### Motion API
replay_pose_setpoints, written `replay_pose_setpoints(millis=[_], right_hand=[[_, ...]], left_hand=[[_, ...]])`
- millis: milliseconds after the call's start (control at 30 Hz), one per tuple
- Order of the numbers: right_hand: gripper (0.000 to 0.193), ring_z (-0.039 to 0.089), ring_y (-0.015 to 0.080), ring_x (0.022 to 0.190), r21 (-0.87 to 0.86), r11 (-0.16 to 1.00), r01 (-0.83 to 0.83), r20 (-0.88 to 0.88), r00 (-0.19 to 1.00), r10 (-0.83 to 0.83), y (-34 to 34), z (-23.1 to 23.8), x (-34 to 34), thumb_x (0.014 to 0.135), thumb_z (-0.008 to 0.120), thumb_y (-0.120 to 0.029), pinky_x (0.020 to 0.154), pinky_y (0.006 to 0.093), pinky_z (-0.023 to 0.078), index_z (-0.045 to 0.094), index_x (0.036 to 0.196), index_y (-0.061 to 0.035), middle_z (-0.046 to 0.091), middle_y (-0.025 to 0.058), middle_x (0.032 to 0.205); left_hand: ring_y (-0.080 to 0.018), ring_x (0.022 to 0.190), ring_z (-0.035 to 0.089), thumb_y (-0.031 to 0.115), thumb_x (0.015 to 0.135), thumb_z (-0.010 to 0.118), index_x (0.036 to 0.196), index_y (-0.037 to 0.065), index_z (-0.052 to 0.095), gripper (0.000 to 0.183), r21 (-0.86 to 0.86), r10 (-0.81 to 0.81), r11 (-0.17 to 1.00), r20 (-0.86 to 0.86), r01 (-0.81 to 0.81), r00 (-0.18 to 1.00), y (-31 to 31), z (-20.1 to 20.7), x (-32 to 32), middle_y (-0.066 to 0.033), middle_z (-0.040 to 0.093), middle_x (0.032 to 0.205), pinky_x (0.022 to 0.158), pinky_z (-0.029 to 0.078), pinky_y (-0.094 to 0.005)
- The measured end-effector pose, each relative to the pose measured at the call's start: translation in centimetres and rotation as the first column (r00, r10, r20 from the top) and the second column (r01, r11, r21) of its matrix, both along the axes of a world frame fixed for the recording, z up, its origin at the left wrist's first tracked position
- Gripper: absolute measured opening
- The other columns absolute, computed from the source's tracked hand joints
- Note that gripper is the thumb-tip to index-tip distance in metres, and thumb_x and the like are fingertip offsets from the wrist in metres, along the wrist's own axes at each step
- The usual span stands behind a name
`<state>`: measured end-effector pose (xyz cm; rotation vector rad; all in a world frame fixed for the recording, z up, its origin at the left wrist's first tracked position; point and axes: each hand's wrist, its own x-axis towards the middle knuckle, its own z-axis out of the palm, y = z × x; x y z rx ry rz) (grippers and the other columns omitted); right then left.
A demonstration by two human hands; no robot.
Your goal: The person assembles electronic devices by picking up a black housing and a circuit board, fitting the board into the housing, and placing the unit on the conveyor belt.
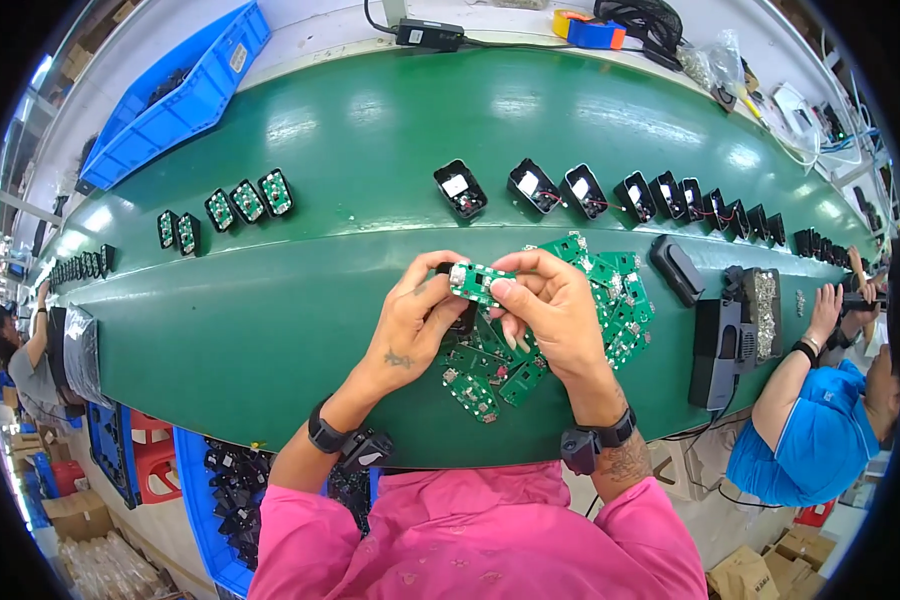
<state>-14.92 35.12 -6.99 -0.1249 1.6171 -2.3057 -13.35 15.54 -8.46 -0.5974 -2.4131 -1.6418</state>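
In front of my chest, a small green circuit board [476,284] with white components is pinched between both hands. My left hand [410,325] is closed around a black plastic case [464,319], mostly hidden behind its fingers, and steadies the board's left end. The thumb and fingers of my right hand [562,318] grip the board's right end. Beneath and beside my hands lies a loose pile of similar green circuit boards [620,300]. Past them stands a row of open black cases [460,190] with white parts and red wires inside.
At the left, several black cases [248,201] hold green boards. A blue bin [185,105] sits far left. To the right are a black case-shaped piece [677,270] and a dark grey device [715,355]. A co-worker in blue [810,430] works at the right; another person [32,350] is at far left.
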Motion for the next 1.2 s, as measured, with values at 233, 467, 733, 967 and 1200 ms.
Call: replay_pose_setpoints(millis=[233,467,733,967,1200], right_hand=[[0.021,0.059,0.0051,0.056,0.062,0.996,-0.060,0.047,0.997,0.057,-0.2,0.0,0.2,0.092,0.068,-0.008,0.044,0.0176,0.044,0.058,0.109,0.0024,0.068,0.0064,0.077],[0.025,0.057,0.0054,0.063,0.321,0.946,0.038,-0.188,0.982,0.025,-0.3,-1.5,0.4,0.090,0.071,-0.006,0.053,0.0186,0.044,0.054,0.108,0.0005,0.062,0.0020,0.077],[0.020,0.055,0.0214,0.113,0.467,0.774,0.427,-0.698,0.716,0.026,-0.5,-1.9,0.3,0.080,0.077,-0.011,0.086,0.0323,0.050,0.074,0.099,-0.0079,0.053,0.0116,0.126],[0.012,0.053,0.0222,0.117,0.451,0.840,0.301,-0.627,0.777,0.058,-0.8,-1.9,1.0,0.083,0.072,-0.005,0.090,0.0338,0.049,0.075,0.095,-0.0034,0.056,0.0145,0.130],[0.008,0.050,0.0263,0.103,0.432,0.715,0.549,-0.769,0.638,-0.025,-1.3,-1.9,1.6,0.082,0.074,-0.006,0.083,0.0364,0.045,0.072,0.090,-0.0056,0.058,0.0113,0.113]], left_hand=[[-0.0219,0.097,0.064,-0.006,0.086,0.059,0.110,0.000,0.063,0.025,-0.040,-0.010,0.999,0.001,0.010,1.000,0.2,-0.8,0.1,-0.0117,0.056,0.125,0.081,0.053,-0.0331],[-0.0176,0.107,0.061,-0.006,0.087,0.059,0.138,0.002,0.044,0.054,0.519,-0.236,0.854,0.357,0.018,0.904,0.4,0.5,0.6,-0.0109,0.054,0.128,0.090,0.054,-0.0307],[-0.0131,0.104,0.061,-0.003,0.092,0.059,0.141,0.002,0.048,0.051,0.452,-0.155,0.890,0.411,-0.053,0.898,0.9,0.0,0.8,-0.0090,0.059,0.123,0.092,0.052,-0.0285],[-0.0140,0.108,0.060,-0.002,0.094,0.060,0.144,0.002,0.046,0.052,0.465,-0.183,0.884,0.417,-0.036,0.890,2.1,-0.9,1.9,-0.0103,0.060,0.125,0.095,0.051,-0.0288],[-0.0122,0.099,0.063,-0.008,0.090,0.057,0.138,0.003,0.054,0.050,0.402,0.099,0.892,0.277,-0.208,0.956,2.4,-0.2,1.7,-0.0112,0.063,0.123,0.083,0.053,-0.0259]])
